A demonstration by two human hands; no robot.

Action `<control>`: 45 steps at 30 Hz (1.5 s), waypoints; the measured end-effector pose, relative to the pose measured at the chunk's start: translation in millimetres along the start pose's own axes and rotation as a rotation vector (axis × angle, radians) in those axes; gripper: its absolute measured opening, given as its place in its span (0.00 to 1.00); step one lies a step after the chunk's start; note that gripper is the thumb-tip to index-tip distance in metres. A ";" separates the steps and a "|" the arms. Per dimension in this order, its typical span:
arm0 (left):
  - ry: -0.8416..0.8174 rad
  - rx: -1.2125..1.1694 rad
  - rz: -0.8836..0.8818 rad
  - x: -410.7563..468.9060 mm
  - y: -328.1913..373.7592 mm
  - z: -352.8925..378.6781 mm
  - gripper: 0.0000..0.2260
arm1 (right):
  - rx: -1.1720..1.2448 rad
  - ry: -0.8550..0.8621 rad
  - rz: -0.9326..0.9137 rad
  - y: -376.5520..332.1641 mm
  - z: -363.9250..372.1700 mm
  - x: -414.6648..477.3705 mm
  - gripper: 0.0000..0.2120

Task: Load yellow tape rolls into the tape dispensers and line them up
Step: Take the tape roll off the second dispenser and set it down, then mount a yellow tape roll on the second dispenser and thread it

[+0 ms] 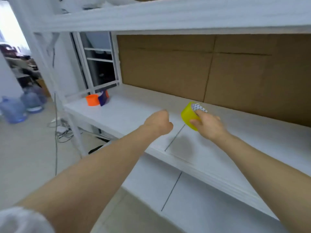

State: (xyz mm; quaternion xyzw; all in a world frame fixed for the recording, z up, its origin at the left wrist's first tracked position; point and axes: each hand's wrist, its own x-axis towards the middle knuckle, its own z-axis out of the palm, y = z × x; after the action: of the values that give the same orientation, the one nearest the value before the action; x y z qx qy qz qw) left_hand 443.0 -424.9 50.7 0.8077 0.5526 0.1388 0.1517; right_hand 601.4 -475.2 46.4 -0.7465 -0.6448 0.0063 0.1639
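My right hand (207, 124) grips a yellow tape roll (188, 115) just above the white shelf (126, 115), fingers through its patterned core. My left hand (159, 122) hovers a little to the left of the roll, curled into a loose fist with nothing visible in it. At the shelf's far left end stands an orange tape dispenser (92, 100) with a dark blue piece (103, 99) against it. The picture is blurred.
A cardboard sheet (218, 68) lines the back of the shelf. Another white shelf (168, 15) hangs overhead and a lower one (193, 199) sits beneath. Water jugs (21, 105) and loose cables (62, 130) lie on the floor at left.
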 end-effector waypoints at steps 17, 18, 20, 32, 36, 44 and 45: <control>0.118 -0.035 -0.403 -4.4 -313.3 -92.4 0.15 | 0.216 -0.107 -0.355 -285.6 127.7 122.3 0.13; 0.126 -0.030 -0.413 2.1 -328.9 -97.1 0.17 | 0.230 -0.099 -0.358 -297.7 136.0 134.4 0.14; 0.129 -0.020 -0.440 17.9 -358.8 -107.4 0.19 | 0.286 -0.078 -0.346 -320.8 151.5 162.4 0.14; 0.093 0.010 -0.485 121.8 -489.4 -170.8 0.23 | 0.718 -0.082 -0.222 -428.2 204.4 294.1 0.16; 0.066 -0.020 -0.415 156.3 -511.9 -171.8 0.17 | 0.781 -0.094 -0.253 -434.5 223.0 324.5 0.28; -0.070 -0.163 -0.211 239.6 -549.6 -159.7 0.10 | 0.753 -0.006 -0.106 -455.5 221.3 353.1 0.24; -0.115 -0.207 -0.198 247.1 -553.2 -158.4 0.16 | 0.757 0.001 -0.078 -459.7 221.7 355.9 0.20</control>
State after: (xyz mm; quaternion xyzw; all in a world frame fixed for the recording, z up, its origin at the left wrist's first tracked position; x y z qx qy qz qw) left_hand -2.9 10.4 -10.8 0.7360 0.6026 0.1329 0.2786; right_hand 170.7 -26.7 24.7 -0.6083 -0.6246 0.2376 0.4283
